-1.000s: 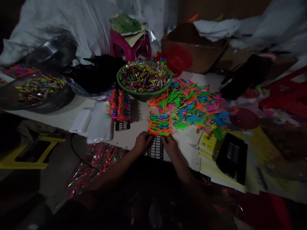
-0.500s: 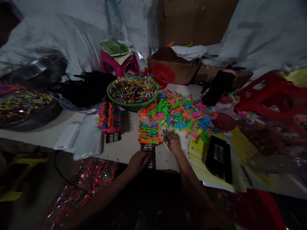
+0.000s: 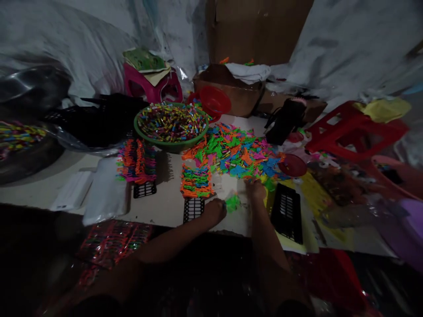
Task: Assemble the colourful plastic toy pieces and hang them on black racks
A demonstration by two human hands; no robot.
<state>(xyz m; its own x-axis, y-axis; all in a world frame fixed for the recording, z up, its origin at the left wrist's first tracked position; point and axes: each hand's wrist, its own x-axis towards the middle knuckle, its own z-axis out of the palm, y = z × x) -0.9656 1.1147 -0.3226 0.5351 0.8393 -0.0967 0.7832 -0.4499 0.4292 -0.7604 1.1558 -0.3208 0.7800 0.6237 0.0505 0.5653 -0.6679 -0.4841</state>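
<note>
My left hand [image 3: 215,212] is closed at the front of the table, with a green plastic toy piece [image 3: 233,202] at its fingertips, blurred by motion. My right hand [image 3: 257,192] rests at the near edge of a loose pile of bright plastic toy pieces [image 3: 243,152]. Its fingers are curled down, and what they pinch is hidden. Left of the hands, a black slotted plastic tray [image 3: 193,210] lies on the table, its far part covered by stacked rows of coloured toy pieces [image 3: 196,181].
A green basin [image 3: 172,143] of small coloured tubes stands behind. Another filled rack [image 3: 137,162] and clear plastic bags [image 3: 109,193] lie left. Black trays [image 3: 287,213] sit on yellow sheets at right, near a red stool [image 3: 357,132]. The table edge runs close in front.
My left hand has moved right, off the black tray, and a green piece now shows at its fingers. My right hand has shifted right, to the pile's near edge. The view has turned slightly.
</note>
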